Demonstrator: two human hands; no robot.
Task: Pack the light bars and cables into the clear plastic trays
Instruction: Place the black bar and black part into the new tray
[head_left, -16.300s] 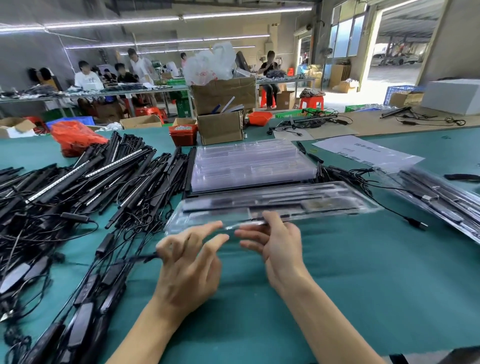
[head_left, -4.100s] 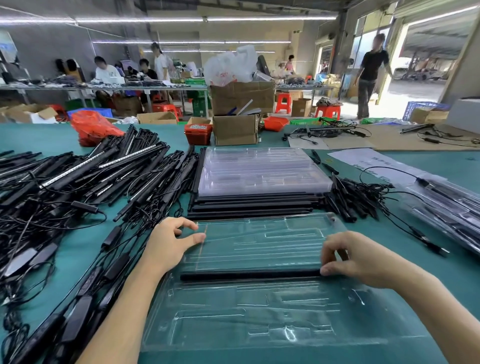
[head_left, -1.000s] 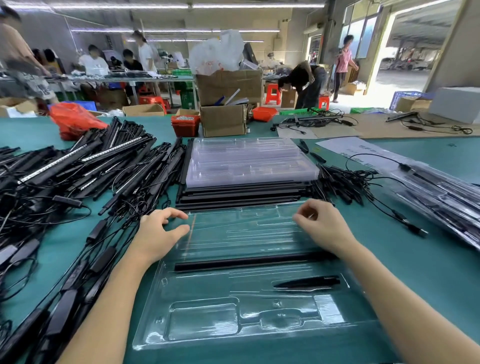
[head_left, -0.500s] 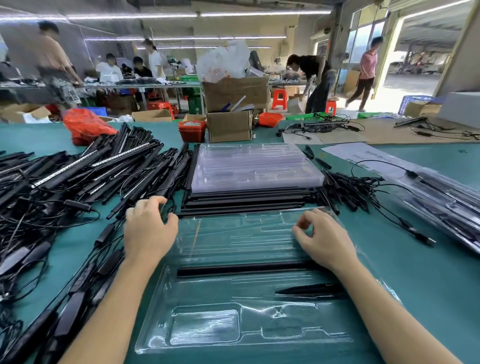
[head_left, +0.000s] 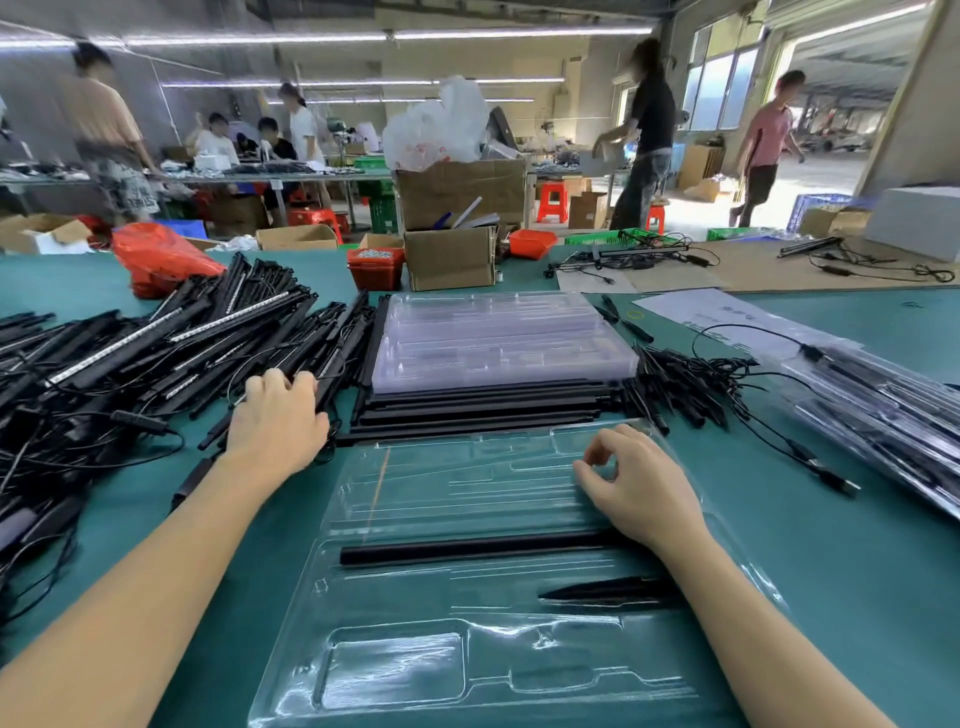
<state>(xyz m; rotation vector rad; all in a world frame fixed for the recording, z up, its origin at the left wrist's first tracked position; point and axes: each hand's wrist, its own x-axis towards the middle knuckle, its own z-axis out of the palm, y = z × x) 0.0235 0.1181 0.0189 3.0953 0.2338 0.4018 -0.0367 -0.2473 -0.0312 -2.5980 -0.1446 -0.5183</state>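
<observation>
An open clear plastic tray (head_left: 415, 670) lies on the green table right in front of me. One black light bar (head_left: 467, 548) sits in its middle slot, and a short black piece (head_left: 608, 592) lies in a slot below it. My left hand (head_left: 275, 421) reaches left of the tray into the pile of loose light bars and cables (head_left: 156, 353), its fingers curled down over a light bar (head_left: 332, 382) at the pile's edge. My right hand (head_left: 639, 483) hovers over the tray's far right part, fingers loosely curled and holding nothing.
Behind the tray, a stack of empty clear trays (head_left: 498, 338) rests on stacked black bars (head_left: 478, 410). A bundle of black cables (head_left: 685, 384) lies to the right, with packed trays (head_left: 883, 415) beyond. Cardboard boxes (head_left: 449, 257), a red bin (head_left: 375, 267) and people stand farther back.
My left hand left the tray's left edge and moved up-left onto the pile of bars. My right hand lifted slightly over the tray's far right part.
</observation>
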